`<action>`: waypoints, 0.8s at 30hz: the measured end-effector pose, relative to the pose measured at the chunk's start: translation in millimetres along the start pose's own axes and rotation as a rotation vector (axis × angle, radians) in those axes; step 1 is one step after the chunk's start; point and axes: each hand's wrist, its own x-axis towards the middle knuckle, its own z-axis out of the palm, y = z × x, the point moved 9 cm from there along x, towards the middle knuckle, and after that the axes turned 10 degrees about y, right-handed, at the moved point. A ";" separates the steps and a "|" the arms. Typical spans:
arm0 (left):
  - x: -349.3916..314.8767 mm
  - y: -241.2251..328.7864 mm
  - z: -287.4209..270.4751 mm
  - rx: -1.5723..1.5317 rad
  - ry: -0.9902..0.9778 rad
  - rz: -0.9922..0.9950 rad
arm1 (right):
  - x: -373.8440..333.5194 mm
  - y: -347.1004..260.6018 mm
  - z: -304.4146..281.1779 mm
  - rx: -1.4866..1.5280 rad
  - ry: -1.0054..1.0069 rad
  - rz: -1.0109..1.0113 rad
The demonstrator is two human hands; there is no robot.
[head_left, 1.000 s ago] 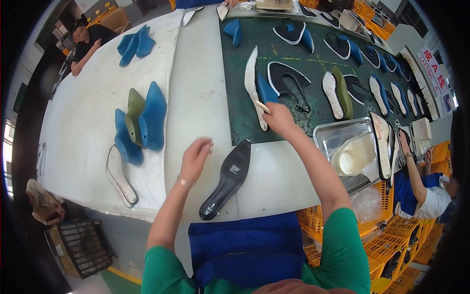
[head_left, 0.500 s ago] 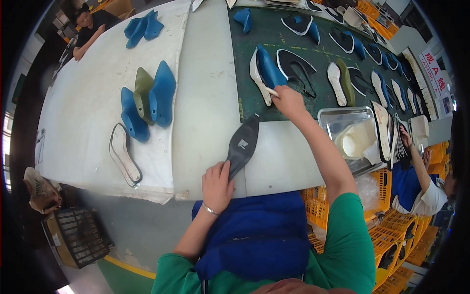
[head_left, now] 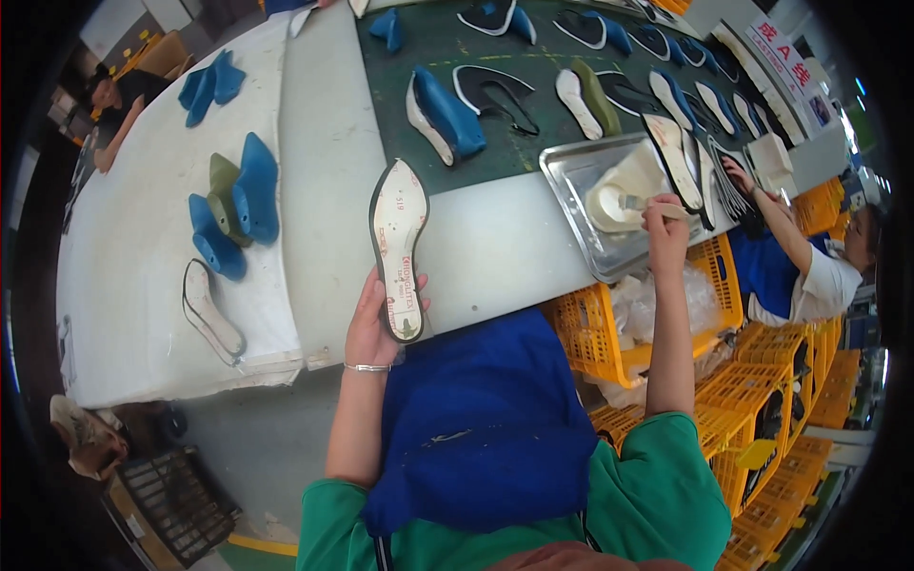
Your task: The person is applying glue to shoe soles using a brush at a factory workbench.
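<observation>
In my left hand (head_left: pixel 369 322) is a shoe insole (head_left: pixel 400 238), held by its heel end over the table edge with its white, printed face up and a dark rim around it. My right hand (head_left: pixel 665 226) grips a brush (head_left: pixel 674 211) by its pale handle. The bristle end sits in the mouth of a cream-white pot (head_left: pixel 603 206), which lies tilted in a metal tray (head_left: pixel 568 209). What is inside the pot is hard to make out. A blue shoe last (head_left: pixel 449 114) with a pale insole beside it rests on the green mat (head_left: pixel 514 157).
Several blue and green lasts (head_left: pixel 257 190) stand on the white-covered table left, near a loose insole (head_left: pixel 211 319). Black shoe uppers (head_left: pixel 495 93) lie on the mat. Yellow crates (head_left: pixel 590 333) are below right. A co-worker's arm (head_left: pixel 785 224) reaches in at right; another person sits far left.
The insole in my left hand has turned from its dark face to its white face. My right hand has carried the brush from the last on the mat to the pot. The view has shifted.
</observation>
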 end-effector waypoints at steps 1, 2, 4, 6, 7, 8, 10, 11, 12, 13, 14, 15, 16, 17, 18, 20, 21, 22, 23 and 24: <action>-2.0 -5.5 6.4 -0.034 -0.021 -0.020 | -0.8 5.7 -4.5 -0.038 -0.010 -0.019; -4.2 -10.0 10.6 -0.069 -0.034 -0.032 | -1.4 10.6 -3.3 -0.069 -0.029 -0.039; -4.1 -22.8 19.9 -0.101 -0.049 -0.050 | -2.4 26.5 2.4 -0.069 -0.020 -0.025; -8.1 -30.4 27.0 -0.147 -0.070 -0.065 | -2.4 31.4 10.6 -0.117 0.007 -0.066; -8.4 -33.9 30.4 -0.137 -0.085 -0.063 | 2.0 42.7 10.9 -0.116 0.011 -0.066; -8.8 -35.7 33.2 -0.125 -0.095 -0.059 | 5.9 54.1 16.5 -0.161 -0.024 -0.030; -10.6 -39.2 36.0 -0.103 -0.079 -0.055 | 7.5 72.6 16.7 -0.204 -0.063 0.008; -12.5 -37.6 31.7 -0.080 -0.070 -0.032 | 6.1 69.3 19.4 -0.126 -0.032 0.040; -14.6 -35.5 27.3 -0.058 -0.060 -0.008 | 4.8 62.4 21.2 -0.048 -0.002 0.071; -15.2 -34.0 23.0 -0.020 -0.067 0.015 | 2.8 51.1 21.6 0.002 0.007 0.043; -14.9 -34.8 21.1 -0.006 -0.051 0.018 | 1.9 49.7 15.0 0.074 0.058 0.083; -14.7 -35.3 19.2 0.008 -0.028 0.028 | 0.9 51.8 11.4 0.150 0.101 0.125; -13.9 -38.6 18.1 -0.032 -0.012 0.006 | -1.0 51.1 7.6 0.220 0.137 0.117; -13.1 -41.6 22.7 -0.070 -0.029 -0.013 | -1.8 55.9 4.6 0.231 0.115 0.123; -12.2 -43.6 26.2 -0.108 -0.048 -0.032 | -0.5 63.7 1.0 0.242 0.094 0.130; -12.4 -43.8 28.9 -0.122 -0.063 -0.042 | -1.6 91.9 -0.9 0.165 0.053 0.243; -13.7 -43.2 27.9 -0.137 -0.056 -0.053 | -5.5 97.6 0.2 0.165 0.060 0.290; -14.9 -39.6 25.7 -0.113 -0.042 -0.037 | -6.0 98.1 0.7 0.209 0.075 0.285; -15.8 -37.3 24.5 -0.122 -0.034 -0.036 | -9.0 96.7 1.5 0.203 0.064 0.285; -16.4 -34.2 23.5 -0.087 -0.039 -0.020 | -11.8 97.0 -4.8 0.243 0.138 0.300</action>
